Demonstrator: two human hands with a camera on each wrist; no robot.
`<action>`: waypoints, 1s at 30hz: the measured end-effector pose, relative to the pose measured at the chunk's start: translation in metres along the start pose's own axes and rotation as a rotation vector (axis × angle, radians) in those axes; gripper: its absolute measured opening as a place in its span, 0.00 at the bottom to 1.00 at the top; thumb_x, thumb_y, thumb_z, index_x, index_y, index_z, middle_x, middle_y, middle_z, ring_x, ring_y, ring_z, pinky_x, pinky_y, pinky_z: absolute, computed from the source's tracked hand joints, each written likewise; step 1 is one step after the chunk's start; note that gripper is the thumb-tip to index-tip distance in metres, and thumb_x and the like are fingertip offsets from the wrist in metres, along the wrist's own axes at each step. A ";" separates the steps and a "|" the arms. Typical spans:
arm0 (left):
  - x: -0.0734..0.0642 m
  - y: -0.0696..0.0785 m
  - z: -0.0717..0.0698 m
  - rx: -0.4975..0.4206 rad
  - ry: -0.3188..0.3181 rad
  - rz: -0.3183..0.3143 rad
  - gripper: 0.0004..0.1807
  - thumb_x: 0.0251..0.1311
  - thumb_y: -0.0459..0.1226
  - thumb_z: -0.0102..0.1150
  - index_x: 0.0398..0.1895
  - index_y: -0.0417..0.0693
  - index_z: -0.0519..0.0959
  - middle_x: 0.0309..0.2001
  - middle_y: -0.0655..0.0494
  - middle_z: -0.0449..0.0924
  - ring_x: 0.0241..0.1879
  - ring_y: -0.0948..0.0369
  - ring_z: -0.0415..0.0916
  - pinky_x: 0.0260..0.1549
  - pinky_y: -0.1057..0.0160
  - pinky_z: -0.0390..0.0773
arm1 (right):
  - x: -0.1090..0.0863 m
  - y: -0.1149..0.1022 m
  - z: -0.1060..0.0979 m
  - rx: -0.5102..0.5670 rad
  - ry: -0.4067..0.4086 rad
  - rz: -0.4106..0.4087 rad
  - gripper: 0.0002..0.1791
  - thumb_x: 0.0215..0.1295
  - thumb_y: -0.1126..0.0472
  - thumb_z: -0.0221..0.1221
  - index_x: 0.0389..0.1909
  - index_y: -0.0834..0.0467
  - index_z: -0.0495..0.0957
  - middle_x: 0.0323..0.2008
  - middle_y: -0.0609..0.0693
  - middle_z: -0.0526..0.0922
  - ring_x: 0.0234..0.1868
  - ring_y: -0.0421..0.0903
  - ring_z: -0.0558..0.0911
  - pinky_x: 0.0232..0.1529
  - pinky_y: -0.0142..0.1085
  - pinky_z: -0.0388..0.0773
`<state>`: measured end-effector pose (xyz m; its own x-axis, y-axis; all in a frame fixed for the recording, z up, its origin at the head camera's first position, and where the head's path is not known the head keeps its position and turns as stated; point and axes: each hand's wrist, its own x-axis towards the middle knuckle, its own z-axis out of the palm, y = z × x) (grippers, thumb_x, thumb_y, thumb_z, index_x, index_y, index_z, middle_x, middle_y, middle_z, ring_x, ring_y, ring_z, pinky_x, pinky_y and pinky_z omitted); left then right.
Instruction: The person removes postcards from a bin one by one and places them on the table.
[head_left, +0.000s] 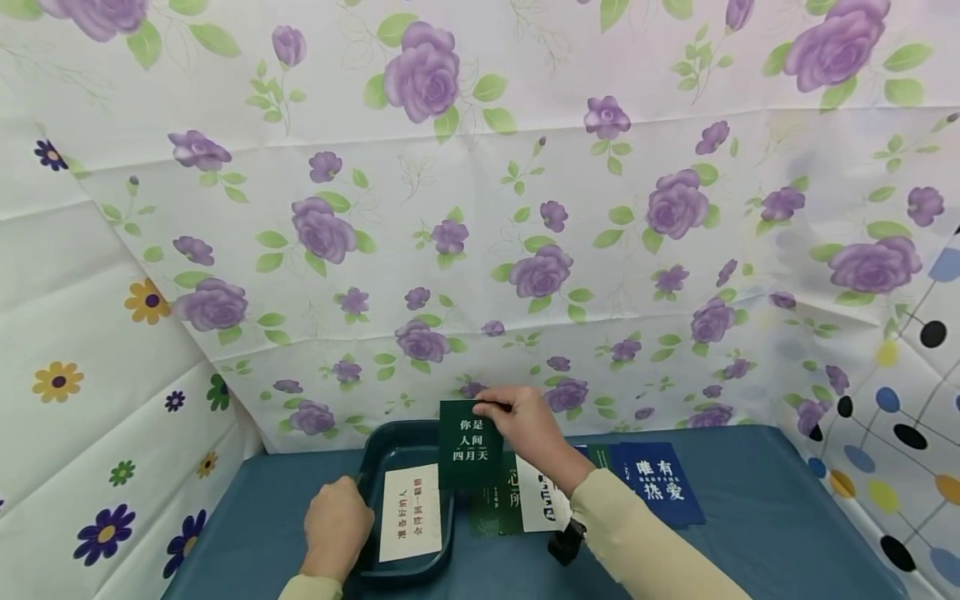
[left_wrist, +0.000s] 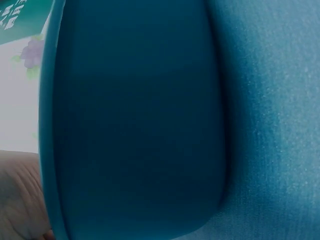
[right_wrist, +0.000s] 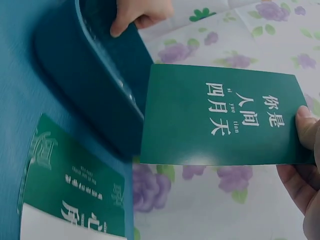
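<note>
My right hand (head_left: 528,425) pinches a dark green card (head_left: 465,450) with white Chinese lettering by its upper edge. The card hangs upright over the right side of a blue plastic tray (head_left: 405,427). In the right wrist view, thumb and fingers hold the card's (right_wrist: 185,115) short end. My left hand (head_left: 337,521) grips the tray's left rim, with its thumb over the inner wall in the right wrist view. The left wrist view shows the tray's outer wall (left_wrist: 135,125) close up. A white card (head_left: 397,533) with reddish lettering lies inside the tray.
Right of the tray, overlapping cards lie in a row on the blue table (head_left: 750,492): a green card (head_left: 485,517), a white card (head_left: 531,504) and a blue card (head_left: 667,492) among them. A floral cloth (head_left: 480,292) hangs behind, with patterned cloths at both sides.
</note>
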<state>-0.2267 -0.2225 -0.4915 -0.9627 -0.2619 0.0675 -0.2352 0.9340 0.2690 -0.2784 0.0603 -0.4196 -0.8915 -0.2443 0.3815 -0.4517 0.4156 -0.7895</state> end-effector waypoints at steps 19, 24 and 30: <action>0.003 -0.005 0.002 -0.010 0.016 0.019 0.06 0.44 0.30 0.62 0.25 0.34 0.78 0.21 0.41 0.79 0.21 0.49 0.79 0.15 0.50 0.73 | -0.008 0.041 -0.062 -0.144 0.087 0.110 0.09 0.56 0.53 0.64 0.38 0.47 0.85 0.40 0.46 0.85 0.34 0.39 0.83 0.29 0.30 0.78; 0.003 -0.005 0.003 -0.006 0.003 0.011 0.06 0.45 0.30 0.62 0.26 0.34 0.78 0.22 0.41 0.80 0.21 0.49 0.79 0.15 0.50 0.73 | -0.015 0.053 -0.075 -0.210 0.103 0.166 0.10 0.56 0.52 0.64 0.39 0.48 0.85 0.43 0.46 0.85 0.37 0.40 0.84 0.30 0.32 0.79; 0.002 -0.003 0.004 -0.002 -0.001 0.006 0.07 0.44 0.30 0.62 0.27 0.34 0.78 0.22 0.42 0.79 0.21 0.49 0.79 0.16 0.50 0.73 | -0.026 0.063 -0.089 -0.256 0.102 0.208 0.10 0.57 0.53 0.63 0.39 0.49 0.84 0.41 0.49 0.85 0.36 0.41 0.83 0.30 0.33 0.78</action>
<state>-0.2286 -0.2255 -0.4957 -0.9642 -0.2563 0.0685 -0.2294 0.9350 0.2704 -0.2865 0.1711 -0.4366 -0.9583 -0.0477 0.2819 -0.2427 0.6569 -0.7139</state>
